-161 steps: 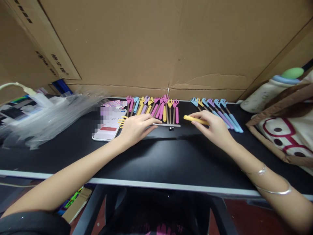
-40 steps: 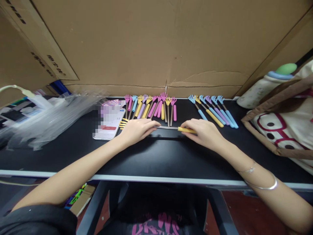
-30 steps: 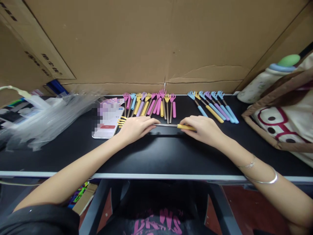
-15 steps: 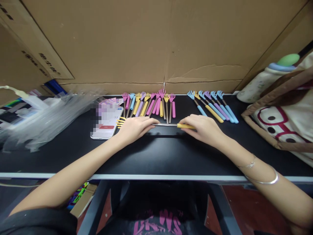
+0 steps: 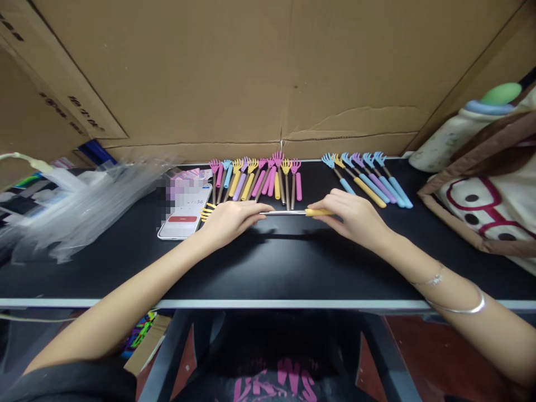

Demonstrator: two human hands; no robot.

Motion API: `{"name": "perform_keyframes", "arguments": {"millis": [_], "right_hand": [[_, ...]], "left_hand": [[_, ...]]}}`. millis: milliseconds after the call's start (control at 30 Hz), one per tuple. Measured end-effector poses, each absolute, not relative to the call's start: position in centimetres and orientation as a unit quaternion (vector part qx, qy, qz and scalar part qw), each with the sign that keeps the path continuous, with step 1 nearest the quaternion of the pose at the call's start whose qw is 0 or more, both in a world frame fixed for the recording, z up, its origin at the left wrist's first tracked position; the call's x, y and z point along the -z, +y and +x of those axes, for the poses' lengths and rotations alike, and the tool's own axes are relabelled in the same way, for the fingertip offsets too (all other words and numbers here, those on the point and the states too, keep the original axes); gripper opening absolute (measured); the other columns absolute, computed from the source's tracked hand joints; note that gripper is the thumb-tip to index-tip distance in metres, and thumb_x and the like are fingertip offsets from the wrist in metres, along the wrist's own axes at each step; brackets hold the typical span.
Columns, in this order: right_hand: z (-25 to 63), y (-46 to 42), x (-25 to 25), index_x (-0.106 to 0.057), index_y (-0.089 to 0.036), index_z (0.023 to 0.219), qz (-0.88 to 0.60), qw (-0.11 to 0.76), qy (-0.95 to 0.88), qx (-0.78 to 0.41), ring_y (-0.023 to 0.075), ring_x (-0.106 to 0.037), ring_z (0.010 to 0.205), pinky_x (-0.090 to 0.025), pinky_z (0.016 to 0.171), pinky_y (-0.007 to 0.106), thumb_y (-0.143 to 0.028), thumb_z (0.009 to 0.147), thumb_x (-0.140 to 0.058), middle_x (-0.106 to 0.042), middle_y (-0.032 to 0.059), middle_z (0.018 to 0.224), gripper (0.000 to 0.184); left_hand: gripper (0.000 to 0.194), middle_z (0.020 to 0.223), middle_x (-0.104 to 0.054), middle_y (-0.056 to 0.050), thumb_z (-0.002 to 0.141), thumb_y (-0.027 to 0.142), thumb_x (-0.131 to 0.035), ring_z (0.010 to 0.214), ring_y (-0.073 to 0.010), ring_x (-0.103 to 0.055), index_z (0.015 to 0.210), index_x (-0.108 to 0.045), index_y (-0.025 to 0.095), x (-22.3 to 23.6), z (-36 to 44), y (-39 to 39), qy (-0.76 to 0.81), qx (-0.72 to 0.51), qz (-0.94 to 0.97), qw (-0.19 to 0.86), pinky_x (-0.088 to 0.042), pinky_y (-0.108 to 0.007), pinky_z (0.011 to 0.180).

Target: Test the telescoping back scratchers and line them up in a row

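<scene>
A yellow back scratcher (image 5: 288, 213) is held level between my hands, a little above the black desk. My left hand (image 5: 237, 219) is closed on its metal rod, with the yellow claw poking out past the wrist side. On the yellow handle, my right hand (image 5: 345, 215) is closed with a fingertip pinch. Behind my left hand lies a row of pink, yellow, blue and purple back scratchers (image 5: 270, 177), with loose handles beside their metal rods. Several back scratchers (image 5: 368, 178) with handles fitted on their rods lie slanted behind my right hand.
A phone (image 5: 184, 215) lies left of my left hand, near clear plastic bags (image 5: 96, 206). At the right stand a cream bag with brown trim (image 5: 494, 243) and a bottle with a green top (image 5: 460, 131). A cardboard wall (image 5: 234, 72) closes off the back.
Both hands keep their hold on the yellow back scratcher, which stays nearly in place. The view has shifted slightly; the phone's clock has advanced.
</scene>
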State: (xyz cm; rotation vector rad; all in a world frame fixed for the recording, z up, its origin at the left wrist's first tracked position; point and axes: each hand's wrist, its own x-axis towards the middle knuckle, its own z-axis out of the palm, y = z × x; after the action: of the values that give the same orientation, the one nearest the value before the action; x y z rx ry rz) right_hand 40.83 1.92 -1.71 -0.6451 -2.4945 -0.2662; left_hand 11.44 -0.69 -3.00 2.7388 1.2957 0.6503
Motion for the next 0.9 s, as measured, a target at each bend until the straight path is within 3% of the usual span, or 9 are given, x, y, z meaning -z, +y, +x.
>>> {"name": "perform_keyframes", "arguments": {"millis": [367,500,633,767,900], "right_hand": [[40.4,1.3,1.5,-0.066,-0.016,0.094,-0.228,0.304,-0.911,0.160,0.0142,-0.053,0.068,-0.042,0.061,0.027,-0.026,0.094,-0.056,-0.068,0.0034,0.076,0.014],[40.3,1.3,1.5,-0.068,-0.017,0.094,-0.242,0.302,-0.900,0.200,0.0138,-0.053,0.065,-0.040,0.058,0.027,-0.029,0.094,-0.057,-0.068,0.0020,0.073,0.017],[40.6,1.6,1.8,-0.069,-0.017,0.099,-0.252,0.291,-0.901,0.199,0.0135,-0.059,0.065,-0.039,0.058,0.027,-0.033,0.096,-0.054,-0.070,0.0023,0.074,0.023],[40.9,1.7,2.2,-0.068,-0.018,0.104,-0.279,0.278,-0.908,0.142,0.0134,-0.066,0.071,-0.042,0.061,0.025,-0.038,0.097,-0.050,-0.074,0.0021,0.086,0.028],[40.9,1.6,2.5,-0.067,-0.021,0.107,-0.315,0.255,-0.914,0.036,0.0146,-0.068,0.077,-0.043,0.065,0.023,-0.043,0.099,-0.045,-0.075,0.0025,0.093,0.033]], "left_hand": [[0.033,0.068,-0.065,0.001,0.098,0.032,-0.045,0.065,-0.0129,-0.060,0.118,-0.068,0.018,2.4,11.2,-0.1,0.393,-0.229,0.858,0.237,-0.043,-0.022,0.067],[0.034,0.066,-0.064,0.001,0.097,0.033,-0.046,0.063,-0.0123,-0.058,0.118,-0.068,0.017,2.3,11.3,0.0,0.394,-0.226,0.848,0.273,-0.042,-0.021,0.063],[0.031,0.069,-0.067,0.001,0.097,0.034,-0.049,0.062,-0.0120,-0.059,0.118,-0.069,0.021,2.7,11.5,-0.2,0.417,-0.242,0.852,0.203,-0.041,-0.021,0.064],[0.031,0.080,-0.070,-0.001,0.099,0.038,-0.048,0.069,-0.0134,-0.061,0.117,-0.070,0.027,3.0,11.6,-0.6,0.416,-0.258,0.872,0.017,-0.037,-0.022,0.060],[0.032,0.073,-0.066,0.000,0.100,0.038,-0.044,0.062,-0.0117,-0.057,0.119,-0.069,0.029,3.1,11.6,-0.8,0.380,-0.261,0.875,-0.147,-0.032,-0.023,0.053]]}}
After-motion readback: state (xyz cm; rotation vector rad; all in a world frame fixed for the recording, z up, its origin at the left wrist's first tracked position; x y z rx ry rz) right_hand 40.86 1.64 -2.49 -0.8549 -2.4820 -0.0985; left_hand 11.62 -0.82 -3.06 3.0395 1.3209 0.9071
